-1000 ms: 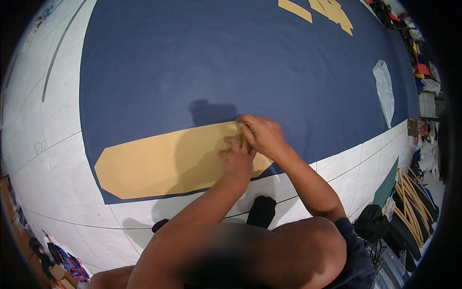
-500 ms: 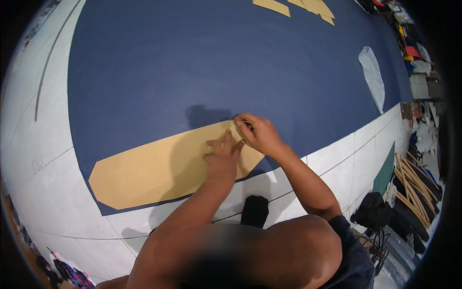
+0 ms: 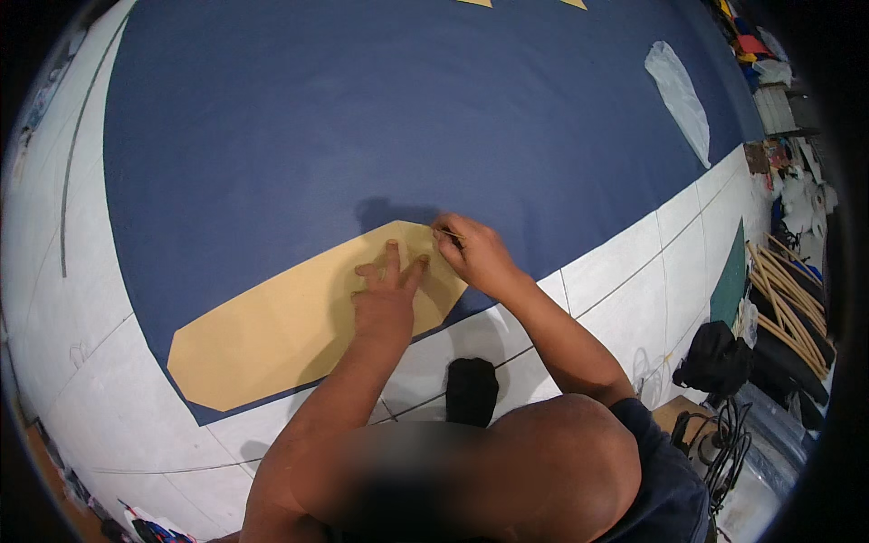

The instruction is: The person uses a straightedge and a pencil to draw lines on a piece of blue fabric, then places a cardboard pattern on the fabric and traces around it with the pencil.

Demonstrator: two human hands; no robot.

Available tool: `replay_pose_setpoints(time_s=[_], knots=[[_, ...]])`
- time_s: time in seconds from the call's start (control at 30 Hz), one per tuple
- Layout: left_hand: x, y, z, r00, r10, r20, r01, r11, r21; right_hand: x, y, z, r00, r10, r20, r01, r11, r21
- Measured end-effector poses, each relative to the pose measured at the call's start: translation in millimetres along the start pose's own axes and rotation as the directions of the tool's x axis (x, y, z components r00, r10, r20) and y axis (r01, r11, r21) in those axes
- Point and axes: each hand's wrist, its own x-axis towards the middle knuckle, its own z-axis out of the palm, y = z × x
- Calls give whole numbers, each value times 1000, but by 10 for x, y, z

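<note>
left hand (image 3: pixel 386 306) is lying flat on the tan panel (image 3: pixel 262 337), fingers spread, gripping nothing, center of frame. right hand (image 3: pixel 478 255), just right of center, is pinching a thin stick-like tool (image 3: pixel 451 235) between closed fingertips at the panel's right end. panel is stretching from lower left to center on the dark blue sheet (image 3: pixel 262 172). whitish plastic piece (image 3: pixel 679 101) is lying upper right.

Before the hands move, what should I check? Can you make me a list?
1. Left hand lying on the tan sheet, fingers spread: ok.
2. Right hand pinching the thin stick-like tool: ok.
3. Tool tip touching the sheet: cannot tell, too small.
4. Sheet within the blue cloth, where its edges show: ok.
5. Whitish plastic piece apart from the sheet: ok.
6. Black-socked foot off the cloth: ok.
</note>
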Motion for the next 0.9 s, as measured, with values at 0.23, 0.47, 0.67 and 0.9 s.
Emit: replay_pose_setpoints(time_s=[0.23, 0.47, 0.67, 0.9], knots=[[-6, -21, -56, 999, -16, 35, 15, 1000, 17, -235, 189, -198, 993, 59, -98, -57, 998, 17], [-99, 35, -261, 999, 9, 39, -10, 1000, 19, -496, 251, -280, 941, 245, -233, -195, 956, 221], [-493, -373, 322, 939, -163, -304, 129, 983, -129, -854, 319, -63, 945, 134, -300, -46, 958, 284], [-169, -1175, 324, 879, -242, -411, 193, 968, -159, -986, 387, -91, 940, -6, -342, 49, 992, 116]])
